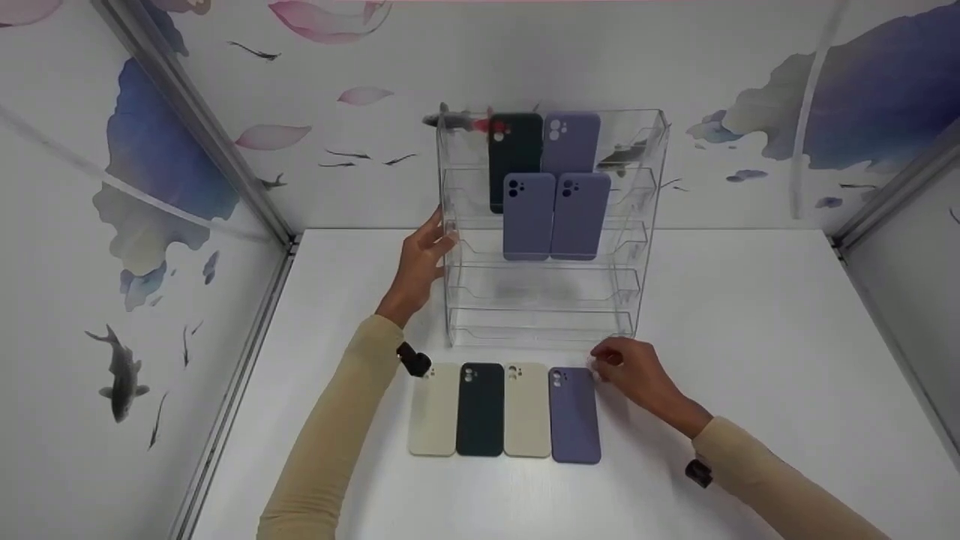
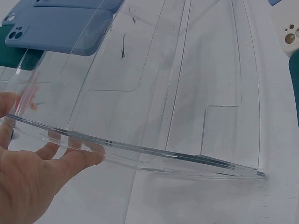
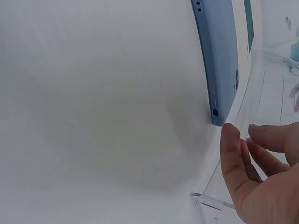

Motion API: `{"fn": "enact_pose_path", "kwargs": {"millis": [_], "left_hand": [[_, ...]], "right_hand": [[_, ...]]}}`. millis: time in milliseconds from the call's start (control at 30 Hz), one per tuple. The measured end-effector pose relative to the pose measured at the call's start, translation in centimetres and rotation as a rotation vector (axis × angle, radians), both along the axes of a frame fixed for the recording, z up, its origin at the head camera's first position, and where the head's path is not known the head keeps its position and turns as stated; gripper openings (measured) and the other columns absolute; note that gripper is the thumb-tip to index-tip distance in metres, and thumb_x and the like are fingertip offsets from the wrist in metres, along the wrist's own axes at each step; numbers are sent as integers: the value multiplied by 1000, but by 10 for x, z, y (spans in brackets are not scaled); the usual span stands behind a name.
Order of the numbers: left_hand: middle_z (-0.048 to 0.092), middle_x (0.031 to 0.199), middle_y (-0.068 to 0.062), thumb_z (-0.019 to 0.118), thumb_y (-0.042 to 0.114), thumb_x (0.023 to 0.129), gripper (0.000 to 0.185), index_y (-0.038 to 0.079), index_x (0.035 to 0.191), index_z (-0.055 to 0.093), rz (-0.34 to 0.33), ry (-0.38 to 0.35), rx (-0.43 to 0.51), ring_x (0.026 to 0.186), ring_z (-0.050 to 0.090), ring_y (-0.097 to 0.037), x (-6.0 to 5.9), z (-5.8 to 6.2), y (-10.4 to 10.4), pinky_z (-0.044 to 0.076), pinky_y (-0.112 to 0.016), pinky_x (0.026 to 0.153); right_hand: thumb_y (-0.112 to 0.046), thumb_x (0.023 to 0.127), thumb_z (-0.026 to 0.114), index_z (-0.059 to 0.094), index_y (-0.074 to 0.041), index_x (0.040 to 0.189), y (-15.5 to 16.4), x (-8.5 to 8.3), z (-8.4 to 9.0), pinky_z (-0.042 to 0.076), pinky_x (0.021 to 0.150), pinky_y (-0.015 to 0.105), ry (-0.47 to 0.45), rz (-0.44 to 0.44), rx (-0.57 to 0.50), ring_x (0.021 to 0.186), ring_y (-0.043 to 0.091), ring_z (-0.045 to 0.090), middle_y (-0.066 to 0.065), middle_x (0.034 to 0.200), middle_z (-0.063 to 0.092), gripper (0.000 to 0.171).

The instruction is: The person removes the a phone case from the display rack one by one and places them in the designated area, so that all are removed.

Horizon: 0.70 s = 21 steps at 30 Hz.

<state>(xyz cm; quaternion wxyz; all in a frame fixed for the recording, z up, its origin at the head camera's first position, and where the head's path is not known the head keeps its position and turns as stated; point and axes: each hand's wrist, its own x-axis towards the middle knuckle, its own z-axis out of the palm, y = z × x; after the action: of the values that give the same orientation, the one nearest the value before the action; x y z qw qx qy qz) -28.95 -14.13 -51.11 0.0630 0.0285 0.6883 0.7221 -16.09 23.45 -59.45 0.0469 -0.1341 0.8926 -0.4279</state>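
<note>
Head view: left hand flat against acrylic rack (grip released); right hand loosely curled beside purple case, grasping nothing.

On the white table, a clear acrylic tiered rack stands at twelve o'clock of a row of four silicone phone cases; four more silicone cases sit in its upper tiers.

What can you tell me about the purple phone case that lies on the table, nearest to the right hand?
The purple phone case looks like matte, soft silicone, lavender in colour, with a camera cutout in its upper left corner. It lies flat on the white table, back side up, last on the right in a row of four cases, close beside a cream case. Its top end points to the clear rack. The right hand hovers at its top right corner; contact cannot be told.
</note>
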Motion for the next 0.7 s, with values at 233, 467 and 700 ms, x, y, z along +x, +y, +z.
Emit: {"fn": "enact_pose_path", "kwargs": {"millis": [233,467,700], "left_hand": [[40,173,-16,63,29,114,69,26,176,32,9,-6,-5,157,44,-33,1,1,1,43,-63,121],[39,174,-15,63,32,114,70,27,176,32,6,-7,-10,158,43,-33,2,1,0,40,-65,122],[40,173,-15,63,33,113,70,27,176,31,1,8,-14,157,44,-33,2,0,0,39,-67,123]], "right_hand": [[7,99,77,79,6,113,10,-5,19,60,73,22,72,-11,-47,81,21,76,8,96,76,14],[7,99,78,80,2,114,19,-10,46,59,80,18,148,-29,-59,87,26,77,10,104,79,16],[7,99,78,80,3,116,29,-18,71,56,80,12,223,-49,-44,92,27,77,13,108,80,18]]}}
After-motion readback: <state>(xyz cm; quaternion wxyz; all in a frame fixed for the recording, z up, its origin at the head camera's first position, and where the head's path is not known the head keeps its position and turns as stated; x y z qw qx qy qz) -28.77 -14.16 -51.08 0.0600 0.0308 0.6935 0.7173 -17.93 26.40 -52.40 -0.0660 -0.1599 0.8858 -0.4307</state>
